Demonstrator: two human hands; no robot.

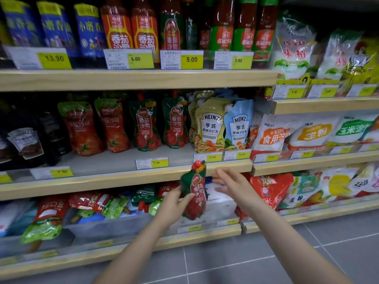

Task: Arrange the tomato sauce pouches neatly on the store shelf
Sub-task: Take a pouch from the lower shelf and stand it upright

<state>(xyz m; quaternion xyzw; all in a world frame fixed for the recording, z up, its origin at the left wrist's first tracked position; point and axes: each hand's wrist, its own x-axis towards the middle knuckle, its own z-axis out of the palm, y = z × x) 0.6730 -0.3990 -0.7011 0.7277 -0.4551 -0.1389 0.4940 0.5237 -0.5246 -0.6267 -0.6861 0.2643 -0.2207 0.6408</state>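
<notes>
A green-and-red tomato sauce pouch (194,191) with a red cap is held upright in front of the middle shelf (127,178), gripped at its left edge by the left hand (174,206). The right hand (231,186) is spread wide just beside the pouch, its fingers straight and blurred, holding nothing. For the step to go well, the pouch should probably be lifted over the shelf lip and stood label-forward in the bare space ahead of the matching pouches, steadied by the free hand so it does not slump. On the middle shelf, two dark green pouches (159,124) of the same kind are counted, with two red-and-green pouches (96,126) to their left. More sauce pouches (106,203) lie jumbled on the lower shelf (143,242); their number cannot be told.
</notes>
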